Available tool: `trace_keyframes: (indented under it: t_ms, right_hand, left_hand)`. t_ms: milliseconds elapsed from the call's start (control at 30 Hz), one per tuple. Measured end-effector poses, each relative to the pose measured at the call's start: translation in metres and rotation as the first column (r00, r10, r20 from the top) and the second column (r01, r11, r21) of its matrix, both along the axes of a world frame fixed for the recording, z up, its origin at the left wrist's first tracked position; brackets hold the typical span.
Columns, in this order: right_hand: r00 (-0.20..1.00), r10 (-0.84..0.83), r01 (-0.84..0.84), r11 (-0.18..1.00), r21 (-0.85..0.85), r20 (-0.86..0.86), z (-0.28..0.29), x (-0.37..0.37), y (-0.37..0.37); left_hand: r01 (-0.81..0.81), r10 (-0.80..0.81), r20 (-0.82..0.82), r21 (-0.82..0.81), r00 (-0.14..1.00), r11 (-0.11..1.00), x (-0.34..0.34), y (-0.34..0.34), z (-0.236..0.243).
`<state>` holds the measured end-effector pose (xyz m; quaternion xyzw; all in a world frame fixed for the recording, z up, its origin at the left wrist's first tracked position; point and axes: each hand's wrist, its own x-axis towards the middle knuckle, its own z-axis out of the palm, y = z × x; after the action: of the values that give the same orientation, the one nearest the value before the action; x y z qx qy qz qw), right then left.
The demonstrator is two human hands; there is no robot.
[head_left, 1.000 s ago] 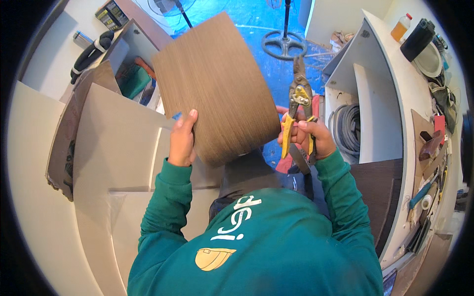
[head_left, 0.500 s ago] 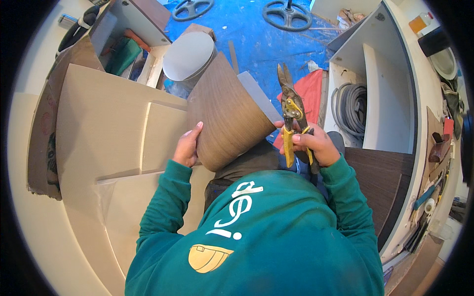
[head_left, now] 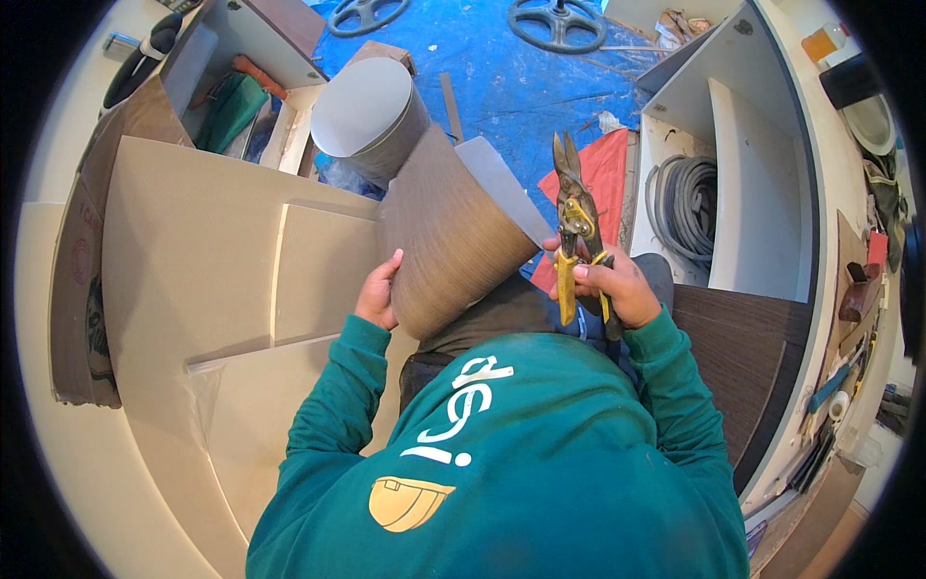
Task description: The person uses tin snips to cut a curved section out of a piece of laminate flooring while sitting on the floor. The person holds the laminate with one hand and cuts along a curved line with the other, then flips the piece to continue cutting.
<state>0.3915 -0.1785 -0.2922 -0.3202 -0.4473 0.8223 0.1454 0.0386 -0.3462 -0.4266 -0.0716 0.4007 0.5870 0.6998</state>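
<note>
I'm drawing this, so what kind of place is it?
Likely a workshop or a room under renovation: there's a blue floor tarp, the left hand holds a curved wood-grain sheet, and the right hand holds yellow-handled tin snips.

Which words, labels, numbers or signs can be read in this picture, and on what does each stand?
White lettering on the green sweatshirt, beside a yellow helmet emblem: legible, but not copied here.
Reddish marks on the cardboard at the left: too faint to read.

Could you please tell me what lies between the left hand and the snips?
In the head view, a curved brown sheet lies between the left hand and the snips.
</note>
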Motion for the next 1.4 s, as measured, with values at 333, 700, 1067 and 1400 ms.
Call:
trace_keyframes:
  t_ms: [333,700,1067,1400]
  right_hand:
    - [0.996,-0.05,0.045,0.997,0.061,0.078,-0.003,0.014,-0.004]
    - [0.967,-0.248,0.248,0.969,0.001,-0.065,-0.003,0.019,-0.013]
    - [0.995,-0.1,0.093,0.967,0.237,0.019,-0.006,-0.008,-0.006]
    - [0.995,-0.055,0.03,0.958,0.285,0.079,-0.02,-0.003,-0.008]
  left_hand:
    - [-0.183,0.182,0.03,0.034,0.983,0.983,0.025,0.005,-0.014]
    - [-0.206,0.203,0.039,0.093,0.978,0.974,0.052,0.012,-0.017]
    - [-0.183,0.19,-0.049,0.125,0.98,0.975,0.061,0.019,-0.001]
    - [-0.092,0.089,0.026,0.174,0.996,0.98,0.048,0.011,0.004]
